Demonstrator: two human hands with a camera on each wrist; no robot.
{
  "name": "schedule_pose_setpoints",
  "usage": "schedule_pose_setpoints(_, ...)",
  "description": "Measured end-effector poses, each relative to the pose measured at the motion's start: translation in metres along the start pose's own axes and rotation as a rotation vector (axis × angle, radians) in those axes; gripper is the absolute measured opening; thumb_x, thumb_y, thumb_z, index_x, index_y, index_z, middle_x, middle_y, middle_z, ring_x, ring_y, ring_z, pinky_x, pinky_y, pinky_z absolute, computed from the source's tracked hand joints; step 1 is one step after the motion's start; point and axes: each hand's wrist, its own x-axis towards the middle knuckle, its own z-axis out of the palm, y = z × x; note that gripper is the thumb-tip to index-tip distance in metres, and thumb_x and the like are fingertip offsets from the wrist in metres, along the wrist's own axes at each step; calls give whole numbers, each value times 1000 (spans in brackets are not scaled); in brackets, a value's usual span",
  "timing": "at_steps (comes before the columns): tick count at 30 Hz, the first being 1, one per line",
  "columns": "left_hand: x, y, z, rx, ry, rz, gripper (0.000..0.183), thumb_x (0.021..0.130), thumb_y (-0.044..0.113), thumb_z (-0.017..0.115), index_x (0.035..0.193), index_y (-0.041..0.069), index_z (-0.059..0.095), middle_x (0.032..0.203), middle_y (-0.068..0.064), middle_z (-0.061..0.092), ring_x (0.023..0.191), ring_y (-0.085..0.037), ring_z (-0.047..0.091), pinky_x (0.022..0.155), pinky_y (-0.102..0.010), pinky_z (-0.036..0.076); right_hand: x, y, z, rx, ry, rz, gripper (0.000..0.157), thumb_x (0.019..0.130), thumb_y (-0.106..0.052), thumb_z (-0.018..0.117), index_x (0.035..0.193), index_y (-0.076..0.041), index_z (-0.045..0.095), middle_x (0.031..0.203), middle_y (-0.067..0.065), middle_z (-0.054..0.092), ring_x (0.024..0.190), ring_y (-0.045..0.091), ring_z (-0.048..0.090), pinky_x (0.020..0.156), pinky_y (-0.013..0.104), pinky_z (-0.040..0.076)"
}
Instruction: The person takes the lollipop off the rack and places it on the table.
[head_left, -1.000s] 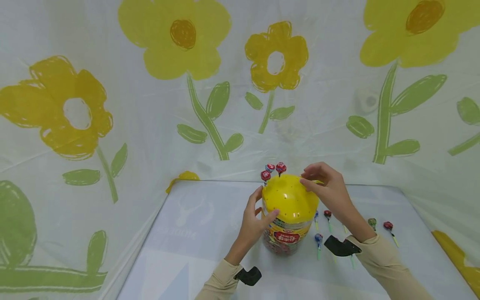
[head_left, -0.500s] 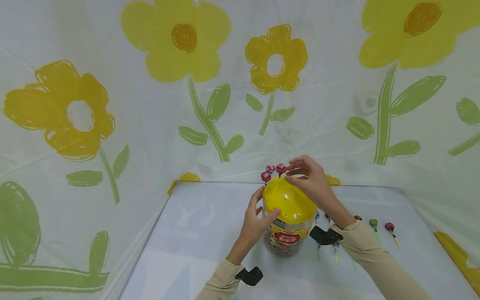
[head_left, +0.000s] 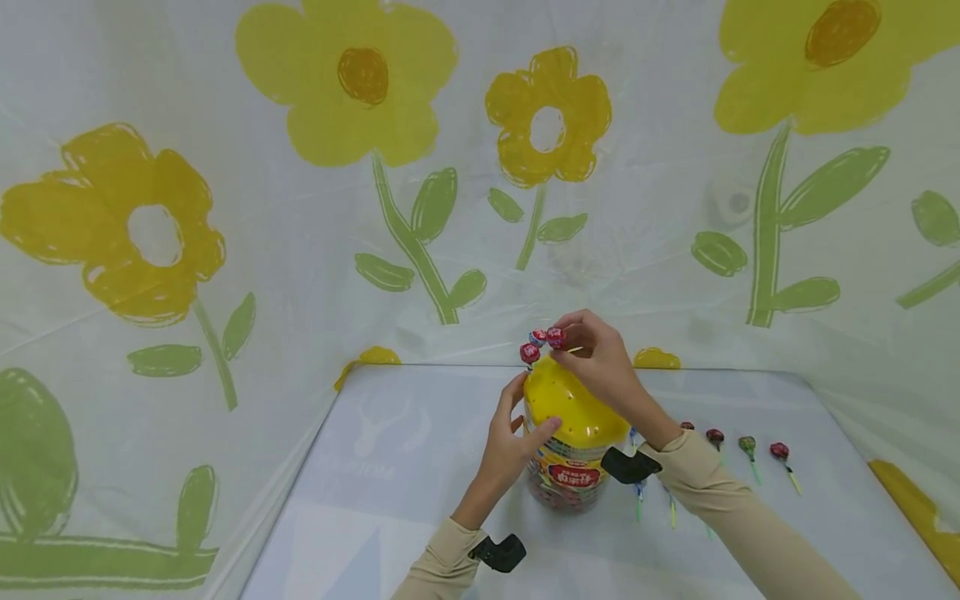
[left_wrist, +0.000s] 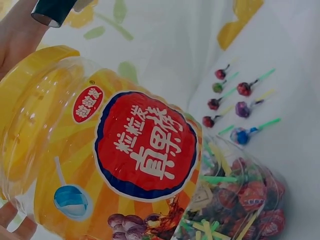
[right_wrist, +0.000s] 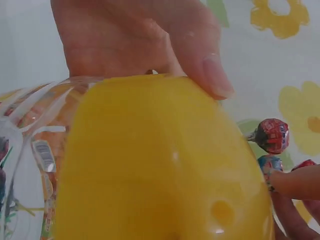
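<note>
A clear plastic candy jar [head_left: 574, 475] with a domed, holed yellow lid [head_left: 573, 408] stands on the table. My left hand [head_left: 508, 442] holds it at the lid's left side, thumb on top. Three lollipops stand upright in the lid's far side: a red one [head_left: 529, 353], a blue-and-red one [head_left: 537, 337] and another red one [head_left: 556, 337]. My right hand [head_left: 600, 362] pinches that last lollipop between thumb and fingers; its stick is hidden. In the left wrist view, wrapped lollipops and coloured sticks [left_wrist: 240, 200] fill the jar's bottom.
Several loose lollipops lie in rows right of the jar, among them a red one [head_left: 780, 451], a green one [head_left: 747, 446] and a blue one [left_wrist: 241, 135]. My right forearm covers some. A flower-printed curtain [head_left: 637, 225] hangs behind the white table [head_left: 337, 508].
My right hand has moved left from the lid's right edge to the red lollipop and now pinches it. The left hand keeps its hold on the jar.
</note>
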Motion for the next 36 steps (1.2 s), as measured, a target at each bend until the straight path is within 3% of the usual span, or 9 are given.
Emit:
schedule_pose_setpoints(4, 0, -2, 0, -8, -3, 3, 69, 80, 32, 60, 137, 16, 25, 137, 8, 30, 124, -15, 27, 96, -52, 27, -2, -13, 0, 9, 32, -33, 31, 76, 6, 61, 105, 2, 49, 94, 16, 59, 82, 28, 58, 70, 32, 51)
schedule_pose_setpoints(9, 0, -5, 0, -5, 0, 4, 69, 80, 32, 60, 137, 18, 25, 137, 9, 29, 124, -15, 26, 96, -52, 28, -1, -18, -3, 40, 65, -72, 33, 76, 7, 61, 106, 3, 48, 93, 17, 60, 81, 28, 58, 68, 25, 51)
schedule_pose_setpoints(16, 0, -5, 0, -1, 3, 6, 67, 80, 32, 60, 137, 19, 26, 137, 9, 29, 124, -15, 27, 96, -51, 28, -1, -22, -14, 80, 79, -99, 34, 75, 8, 61, 106, 4, 47, 91, 18, 60, 78, 30, 58, 65, 24, 51)
schedule_pose_setpoints(24, 1, -8, 1, -5, 5, 26, 66, 80, 31, 60, 136, 19, 26, 137, 7, 30, 123, -16, 28, 94, -52, 29, -7, 5, -26, 60, 96, -65, 37, 75, -1, 65, 108, -8, 49, 92, 7, 61, 78, 19, 59, 62, 25, 52)
schedule_pose_setpoints(32, 9, -36, 1, 6, 10, 43, 66, 79, 34, 61, 135, 30, 26, 137, 11, 29, 124, -13, 27, 94, -50, 31, -20, 6, -44, 55, 96, -23, 36, 76, -3, 66, 107, -8, 49, 92, 8, 60, 76, 19, 59, 60, 27, 52)
schedule_pose_setpoints(36, 11, -43, 3, 12, 20, 66, 65, 79, 38, 61, 134, 33, 26, 137, 13, 29, 123, -13, 27, 93, -50, 32, -29, 9, -53, 63, 94, -11, 37, 75, -2, 65, 108, -7, 49, 93, 10, 59, 76, 21, 58, 60, 26, 52)
